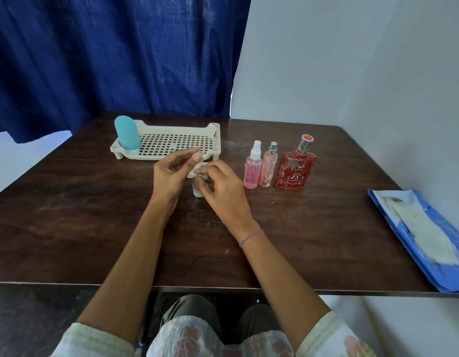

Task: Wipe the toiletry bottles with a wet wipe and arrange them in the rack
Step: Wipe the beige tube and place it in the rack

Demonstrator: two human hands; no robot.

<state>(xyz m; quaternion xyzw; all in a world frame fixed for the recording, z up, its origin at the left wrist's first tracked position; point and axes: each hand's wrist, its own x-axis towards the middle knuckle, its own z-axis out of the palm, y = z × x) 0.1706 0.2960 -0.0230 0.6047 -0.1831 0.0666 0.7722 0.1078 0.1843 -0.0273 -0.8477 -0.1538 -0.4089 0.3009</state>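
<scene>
Table [68, 215]: dark wood, far right corner rounded, top scuffed with pale smears and scratches. Curtain [107, 55]: deep blue, hanging in folds behind the table's left and centre; hem visible at far left, above a pale surface [17, 163]. Wall [352, 60]: plain, pale grey, to the right, running along the table's right side. A thin bright slit [232, 94] shows where curtain meets wall. Lighting soft and even. Floor [30, 318]: dark beneath the near edge at left

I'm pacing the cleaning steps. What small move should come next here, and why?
Probably slide the wet wipe down the small bottle: the right hand pinches the wipe round its middle, the left hand holds its top, and the lower end shows bare.
</scene>
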